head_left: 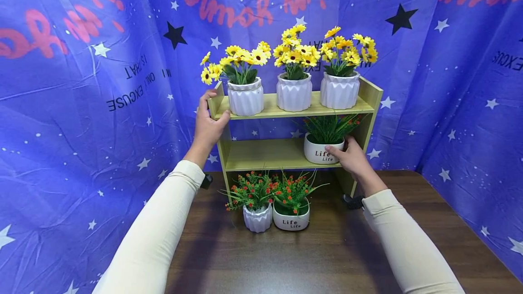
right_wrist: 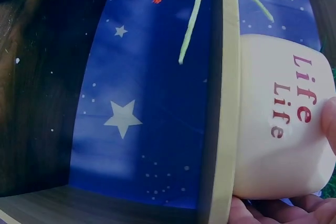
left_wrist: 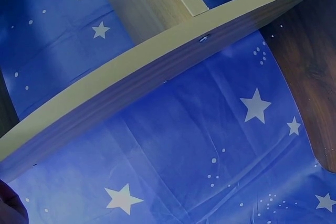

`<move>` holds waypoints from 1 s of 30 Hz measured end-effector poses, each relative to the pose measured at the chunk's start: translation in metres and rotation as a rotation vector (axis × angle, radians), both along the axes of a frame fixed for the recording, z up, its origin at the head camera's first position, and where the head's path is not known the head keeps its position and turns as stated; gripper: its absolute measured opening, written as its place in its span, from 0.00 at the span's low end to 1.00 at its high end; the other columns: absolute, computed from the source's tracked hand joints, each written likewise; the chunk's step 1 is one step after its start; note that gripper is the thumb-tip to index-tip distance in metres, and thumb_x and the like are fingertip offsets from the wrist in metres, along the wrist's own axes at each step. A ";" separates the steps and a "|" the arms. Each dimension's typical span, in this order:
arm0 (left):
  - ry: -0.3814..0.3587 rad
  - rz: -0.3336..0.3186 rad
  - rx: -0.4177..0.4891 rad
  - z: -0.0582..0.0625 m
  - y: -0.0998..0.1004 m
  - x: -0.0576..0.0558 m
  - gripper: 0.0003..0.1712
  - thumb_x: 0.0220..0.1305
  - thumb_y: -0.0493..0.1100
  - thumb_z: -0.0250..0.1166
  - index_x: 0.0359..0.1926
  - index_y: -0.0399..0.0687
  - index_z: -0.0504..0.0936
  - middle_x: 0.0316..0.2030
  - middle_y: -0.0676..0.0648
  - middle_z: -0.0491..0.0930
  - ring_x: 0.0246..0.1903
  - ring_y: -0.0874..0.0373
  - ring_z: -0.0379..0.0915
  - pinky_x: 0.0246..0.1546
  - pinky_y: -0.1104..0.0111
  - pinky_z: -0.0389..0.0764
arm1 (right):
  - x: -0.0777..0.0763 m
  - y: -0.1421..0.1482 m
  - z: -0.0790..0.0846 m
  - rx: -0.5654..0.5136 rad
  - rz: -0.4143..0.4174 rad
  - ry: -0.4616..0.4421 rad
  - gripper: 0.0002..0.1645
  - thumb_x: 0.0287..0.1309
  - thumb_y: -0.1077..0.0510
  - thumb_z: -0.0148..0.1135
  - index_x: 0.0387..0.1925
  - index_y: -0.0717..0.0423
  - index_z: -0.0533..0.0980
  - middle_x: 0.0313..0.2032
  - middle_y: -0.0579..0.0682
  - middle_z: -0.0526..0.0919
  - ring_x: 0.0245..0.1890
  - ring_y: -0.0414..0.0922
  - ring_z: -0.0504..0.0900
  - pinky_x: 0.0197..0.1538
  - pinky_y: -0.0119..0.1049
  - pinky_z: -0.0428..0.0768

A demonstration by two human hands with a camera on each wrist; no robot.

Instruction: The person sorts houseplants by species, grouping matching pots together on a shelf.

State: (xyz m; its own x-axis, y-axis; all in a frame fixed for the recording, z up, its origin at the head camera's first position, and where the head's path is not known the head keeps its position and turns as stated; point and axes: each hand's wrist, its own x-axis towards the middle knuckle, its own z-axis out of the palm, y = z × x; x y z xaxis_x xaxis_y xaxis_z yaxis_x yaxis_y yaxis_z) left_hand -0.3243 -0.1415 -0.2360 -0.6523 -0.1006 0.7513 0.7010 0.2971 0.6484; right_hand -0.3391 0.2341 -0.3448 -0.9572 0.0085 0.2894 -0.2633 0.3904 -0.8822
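My right hand (head_left: 352, 157) grips a white flowerpot (head_left: 314, 149) marked "Life" at the right end of the middle shelf (head_left: 265, 153). Its thumb lies on the front and the other fingers go round the right side. Green leaves with small red flowers rise from this pot. In the right wrist view the flowerpot (right_wrist: 283, 114) sits against the shelf board (right_wrist: 223, 108). At the upper left end of the wooden rack (head_left: 224, 149), my left hand (head_left: 209, 124) holds the side panel, thumb in front. Only a bit of the left hand (left_wrist: 11, 205) shows in the left wrist view.
Three white pots of yellow flowers, left (head_left: 246, 96), middle (head_left: 294, 93) and right (head_left: 340, 90), stand on the top shelf. Below, a ribbed pot (head_left: 258, 218) and another "Life" pot (head_left: 291, 221), both with red flowers, stand on the brown table (head_left: 302, 262). A blue starry curtain (head_left: 102, 149) hangs behind.
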 end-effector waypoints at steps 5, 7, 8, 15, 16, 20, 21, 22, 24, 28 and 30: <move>0.015 0.004 0.005 -0.001 0.001 0.000 0.30 0.56 0.27 0.63 0.59 0.27 0.65 0.65 0.31 0.66 0.61 0.37 0.61 0.61 0.58 0.61 | -0.007 0.001 -0.003 -0.025 -0.010 -0.007 0.39 0.69 0.56 0.59 0.70 0.70 0.53 0.59 0.70 0.69 0.58 0.59 0.70 0.56 0.45 0.70; 0.013 0.004 0.006 -0.001 0.002 -0.001 0.30 0.55 0.27 0.63 0.59 0.27 0.65 0.65 0.32 0.66 0.61 0.38 0.61 0.61 0.58 0.61 | -0.009 0.002 -0.004 -0.031 -0.014 -0.009 0.40 0.69 0.56 0.58 0.71 0.69 0.51 0.61 0.70 0.67 0.59 0.59 0.69 0.59 0.49 0.68; 0.010 0.005 0.006 -0.001 0.002 -0.001 0.30 0.55 0.27 0.63 0.59 0.28 0.65 0.65 0.32 0.66 0.61 0.38 0.61 0.61 0.58 0.62 | -0.009 0.002 -0.004 -0.032 -0.016 -0.007 0.40 0.69 0.56 0.58 0.71 0.69 0.51 0.61 0.70 0.67 0.60 0.60 0.68 0.61 0.50 0.67; 0.009 0.004 0.008 -0.002 0.003 -0.001 0.30 0.56 0.27 0.63 0.59 0.28 0.65 0.65 0.30 0.66 0.60 0.35 0.61 0.59 0.56 0.63 | 0.001 0.003 -0.006 -0.053 -0.019 0.025 0.45 0.69 0.55 0.59 0.75 0.67 0.47 0.68 0.69 0.63 0.67 0.60 0.64 0.66 0.53 0.64; 0.012 0.003 0.010 -0.002 0.003 -0.001 0.30 0.56 0.27 0.63 0.59 0.28 0.65 0.65 0.30 0.66 0.59 0.35 0.61 0.58 0.56 0.63 | 0.006 0.003 -0.006 -0.049 -0.021 0.023 0.46 0.69 0.55 0.59 0.75 0.67 0.45 0.69 0.70 0.61 0.68 0.61 0.63 0.66 0.53 0.64; 0.010 -0.017 0.012 -0.003 0.003 -0.002 0.30 0.56 0.27 0.63 0.59 0.27 0.65 0.65 0.29 0.65 0.60 0.34 0.62 0.59 0.53 0.64 | 0.033 0.007 -0.009 -0.007 -0.068 0.032 0.46 0.68 0.53 0.60 0.74 0.70 0.48 0.70 0.71 0.58 0.69 0.64 0.60 0.66 0.56 0.63; 0.007 -0.023 0.013 -0.004 0.003 -0.002 0.30 0.56 0.27 0.63 0.59 0.27 0.65 0.65 0.30 0.65 0.60 0.35 0.62 0.59 0.53 0.64 | 0.041 0.007 -0.011 0.004 -0.087 0.043 0.45 0.68 0.52 0.61 0.73 0.71 0.51 0.69 0.72 0.60 0.69 0.65 0.62 0.66 0.56 0.63; 0.005 -0.028 0.013 -0.004 0.004 -0.002 0.30 0.56 0.27 0.63 0.59 0.28 0.64 0.66 0.30 0.65 0.60 0.35 0.62 0.60 0.52 0.64 | 0.048 0.007 -0.014 0.012 -0.102 0.056 0.43 0.68 0.52 0.61 0.71 0.72 0.54 0.68 0.72 0.62 0.68 0.65 0.63 0.66 0.57 0.64; 0.003 -0.023 0.011 -0.004 0.004 -0.002 0.29 0.56 0.27 0.63 0.59 0.29 0.65 0.66 0.30 0.65 0.60 0.36 0.62 0.60 0.53 0.64 | 0.063 0.005 -0.020 0.022 -0.133 0.083 0.39 0.67 0.52 0.62 0.69 0.71 0.59 0.66 0.70 0.66 0.66 0.64 0.66 0.65 0.57 0.64; 0.009 0.008 0.009 -0.002 0.003 -0.002 0.29 0.56 0.27 0.63 0.59 0.30 0.66 0.65 0.31 0.66 0.61 0.37 0.61 0.60 0.57 0.62 | 0.084 -0.006 -0.041 -0.026 -0.150 0.080 0.31 0.67 0.56 0.62 0.64 0.70 0.65 0.62 0.68 0.72 0.63 0.62 0.69 0.65 0.56 0.63; 0.009 0.019 0.009 -0.001 0.003 -0.001 0.29 0.55 0.27 0.63 0.59 0.30 0.66 0.65 0.32 0.66 0.61 0.37 0.61 0.61 0.59 0.61 | 0.090 -0.014 -0.055 -0.052 -0.149 0.044 0.29 0.66 0.58 0.61 0.62 0.69 0.67 0.61 0.67 0.73 0.63 0.61 0.70 0.65 0.54 0.64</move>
State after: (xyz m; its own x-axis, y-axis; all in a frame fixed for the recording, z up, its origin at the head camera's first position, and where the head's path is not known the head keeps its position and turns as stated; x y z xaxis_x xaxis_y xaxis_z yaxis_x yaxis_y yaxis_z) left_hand -0.3256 -0.1386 -0.2373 -0.6435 -0.1194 0.7561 0.7010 0.3049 0.6447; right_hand -0.2490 0.2205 -0.4002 -0.9305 0.1659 0.3266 -0.2446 0.3823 -0.8911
